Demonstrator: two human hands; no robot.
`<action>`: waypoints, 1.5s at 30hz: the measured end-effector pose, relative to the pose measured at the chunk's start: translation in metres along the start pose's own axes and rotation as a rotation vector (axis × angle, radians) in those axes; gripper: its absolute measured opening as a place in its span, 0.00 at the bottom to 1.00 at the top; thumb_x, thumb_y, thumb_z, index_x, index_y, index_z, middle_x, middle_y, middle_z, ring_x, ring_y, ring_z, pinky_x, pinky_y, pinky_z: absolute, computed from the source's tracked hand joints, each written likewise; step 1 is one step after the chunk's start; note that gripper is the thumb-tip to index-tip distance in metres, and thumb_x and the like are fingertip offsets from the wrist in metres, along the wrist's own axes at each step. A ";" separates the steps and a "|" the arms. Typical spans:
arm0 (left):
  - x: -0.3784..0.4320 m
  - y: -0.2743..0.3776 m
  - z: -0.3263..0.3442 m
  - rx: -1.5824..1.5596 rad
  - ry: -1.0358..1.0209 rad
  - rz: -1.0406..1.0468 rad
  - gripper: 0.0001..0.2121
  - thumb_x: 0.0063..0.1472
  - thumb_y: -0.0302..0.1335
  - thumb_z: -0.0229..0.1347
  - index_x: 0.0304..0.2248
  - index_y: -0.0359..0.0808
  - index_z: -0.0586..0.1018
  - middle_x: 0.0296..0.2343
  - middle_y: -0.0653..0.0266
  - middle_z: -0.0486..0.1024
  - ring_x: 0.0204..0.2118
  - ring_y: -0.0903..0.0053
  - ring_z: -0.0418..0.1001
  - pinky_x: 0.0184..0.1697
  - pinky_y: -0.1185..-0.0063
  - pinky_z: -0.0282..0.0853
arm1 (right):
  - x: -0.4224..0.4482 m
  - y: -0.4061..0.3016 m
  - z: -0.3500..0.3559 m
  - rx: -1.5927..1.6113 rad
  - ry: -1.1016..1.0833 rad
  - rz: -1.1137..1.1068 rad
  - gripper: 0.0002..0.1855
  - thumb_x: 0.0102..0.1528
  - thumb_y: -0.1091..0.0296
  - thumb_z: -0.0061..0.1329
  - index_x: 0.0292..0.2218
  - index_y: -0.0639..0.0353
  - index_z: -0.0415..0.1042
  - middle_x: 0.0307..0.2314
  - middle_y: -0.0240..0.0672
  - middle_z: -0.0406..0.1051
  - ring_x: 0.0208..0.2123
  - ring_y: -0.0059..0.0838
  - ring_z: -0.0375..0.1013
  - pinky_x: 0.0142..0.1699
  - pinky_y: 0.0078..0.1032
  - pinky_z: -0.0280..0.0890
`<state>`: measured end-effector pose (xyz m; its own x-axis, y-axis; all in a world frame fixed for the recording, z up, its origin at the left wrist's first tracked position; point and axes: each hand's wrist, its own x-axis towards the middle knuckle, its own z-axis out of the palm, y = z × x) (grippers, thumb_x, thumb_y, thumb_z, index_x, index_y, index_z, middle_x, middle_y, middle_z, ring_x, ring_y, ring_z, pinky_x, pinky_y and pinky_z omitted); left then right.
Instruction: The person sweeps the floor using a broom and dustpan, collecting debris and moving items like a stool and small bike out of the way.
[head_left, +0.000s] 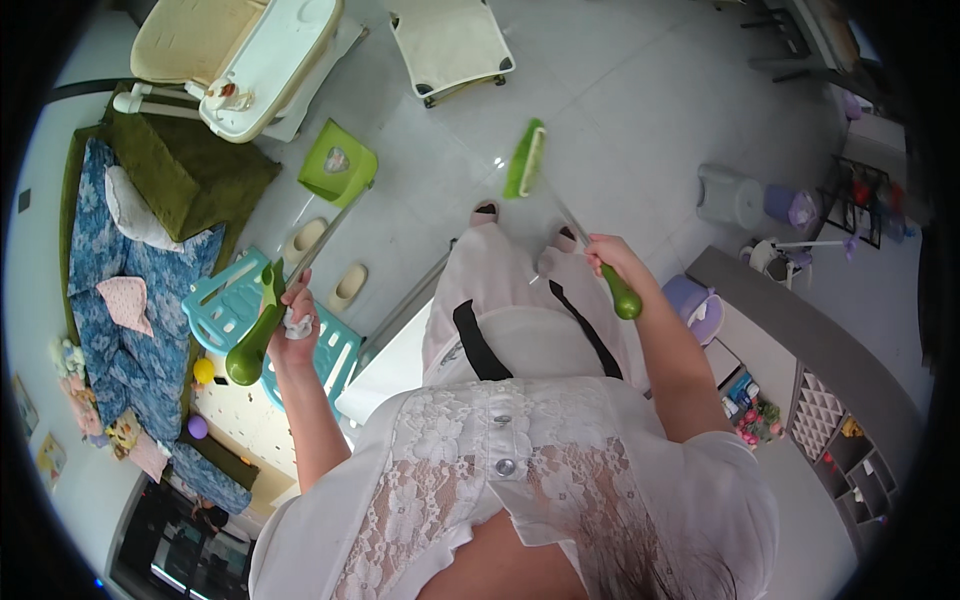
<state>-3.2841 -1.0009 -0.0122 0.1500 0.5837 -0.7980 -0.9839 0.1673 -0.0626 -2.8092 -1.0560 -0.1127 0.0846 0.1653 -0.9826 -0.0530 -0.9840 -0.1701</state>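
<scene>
My left hand (298, 319) grips the metal handle of a green dustpan (337, 163) just beyond its green plastic grip (255, 337). A crumpled white tissue (298, 325) is also held in that hand. The dustpan lies out over the tiled floor, left of my feet. In my right hand (611, 259) is the long handle of a green broom, with its bulbous grip end (625, 298) sticking out towards me. The broom head (526, 159), with green and pale bristles, is slightly blurred and lies just beyond my slippers.
Beige slippers (348, 286) and a turquoise plastic gate (225, 300) are at the left. A high chair (281, 64) and a white-topped folding stool (454, 41) stand farther out. At the right are a grey plastic stool (727, 196), purple bins and a grey-topped cabinet (810, 330).
</scene>
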 end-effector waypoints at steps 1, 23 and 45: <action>0.002 -0.004 -0.002 0.070 -0.017 -0.014 0.22 0.51 0.28 0.42 0.37 0.14 0.54 0.15 0.63 0.57 0.14 0.82 0.50 0.14 0.88 0.49 | -0.013 -0.006 -0.007 -0.037 0.077 0.012 0.19 0.42 0.78 0.38 0.39 0.68 0.57 0.07 0.27 0.54 0.07 0.19 0.53 0.12 0.17 0.51; 0.075 -0.158 0.011 0.735 0.109 -0.618 0.17 0.52 0.32 0.42 0.30 0.20 0.62 0.12 0.66 0.57 0.12 0.82 0.54 0.12 0.88 0.52 | 0.014 0.093 -0.138 1.007 -0.071 -0.093 0.08 0.46 0.75 0.39 0.30 0.52 0.57 0.11 0.26 0.55 0.08 0.11 0.51 0.10 0.08 0.48; 0.223 -0.322 0.039 1.674 0.310 -0.977 0.08 0.50 0.29 0.43 0.19 0.33 0.66 0.10 0.65 0.64 0.09 0.80 0.59 0.09 0.85 0.52 | 0.103 0.167 -0.216 -0.381 0.490 0.085 0.29 0.41 0.75 0.39 0.44 0.75 0.47 0.35 0.53 0.61 0.36 0.43 0.64 0.36 0.30 0.62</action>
<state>-2.9301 -0.8935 -0.1462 0.2919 -0.2642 -0.9193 0.5050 0.8588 -0.0865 -2.5943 -1.2179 -0.2263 0.5473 0.1243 -0.8277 0.2714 -0.9618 0.0351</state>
